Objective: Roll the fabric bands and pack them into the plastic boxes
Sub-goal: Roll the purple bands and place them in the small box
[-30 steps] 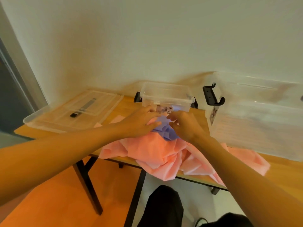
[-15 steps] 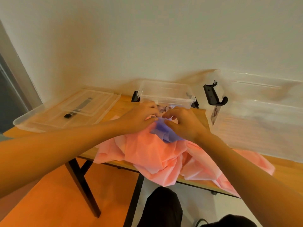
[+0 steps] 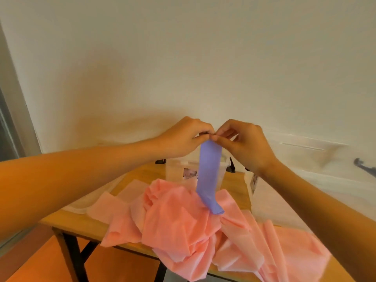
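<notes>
Both grips meet in mid-air above the surface. The left grip (image 3: 183, 137) and the right grip (image 3: 246, 145) each pinch the top edge of the purple band (image 3: 209, 174) between thumb and curled fingers, their fingertips nearly touching. A pale wall (image 3: 183, 58) fills the upper half behind them, with open air above and to either side of the hands. The wooden surface (image 3: 140, 174) runs beneath, and its near edge shows at the lower left above black legs (image 3: 71, 255). At the right, a large clear plastic box (image 3: 305, 180) stands close beside the right forearm. A heap of pink fabric (image 3: 183, 231) covers the middle of the surface and spills over its near edge. Behind the heap, near the wall, stands a small clear plastic box (image 3: 175, 169) with black clips at its sides. The purple band hangs straight down in front of that small box, flat and unrolled, and its lower end curls where it lies on top of the pink heap.
</notes>
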Action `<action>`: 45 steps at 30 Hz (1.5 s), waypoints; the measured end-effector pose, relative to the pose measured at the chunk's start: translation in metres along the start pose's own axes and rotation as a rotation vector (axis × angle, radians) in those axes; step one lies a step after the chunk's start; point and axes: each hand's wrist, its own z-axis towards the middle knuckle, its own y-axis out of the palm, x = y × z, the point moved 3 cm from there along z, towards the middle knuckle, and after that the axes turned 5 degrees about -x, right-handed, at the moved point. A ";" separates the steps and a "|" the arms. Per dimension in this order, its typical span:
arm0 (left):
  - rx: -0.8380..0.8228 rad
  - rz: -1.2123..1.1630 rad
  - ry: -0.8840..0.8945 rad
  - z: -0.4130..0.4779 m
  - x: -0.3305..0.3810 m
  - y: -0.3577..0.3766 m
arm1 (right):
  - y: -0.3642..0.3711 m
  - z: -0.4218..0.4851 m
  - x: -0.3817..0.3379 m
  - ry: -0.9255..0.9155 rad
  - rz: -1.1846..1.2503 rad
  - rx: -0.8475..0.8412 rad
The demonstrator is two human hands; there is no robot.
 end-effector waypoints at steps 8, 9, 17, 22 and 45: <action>0.144 -0.094 -0.002 0.034 0.030 -0.045 | -0.064 0.032 -0.023 0.035 -0.037 0.049; 0.161 -0.120 -0.003 0.037 0.032 -0.048 | -0.070 0.033 -0.024 0.062 -0.013 0.061; 0.238 -0.266 0.000 0.045 0.049 -0.054 | -0.101 0.026 -0.033 0.166 0.152 0.128; 0.262 -0.365 -0.003 0.048 0.061 -0.058 | -0.110 0.019 -0.044 0.110 0.176 0.074; 0.281 -0.627 -0.002 0.049 0.085 -0.054 | -0.117 0.004 -0.044 -0.115 0.035 0.133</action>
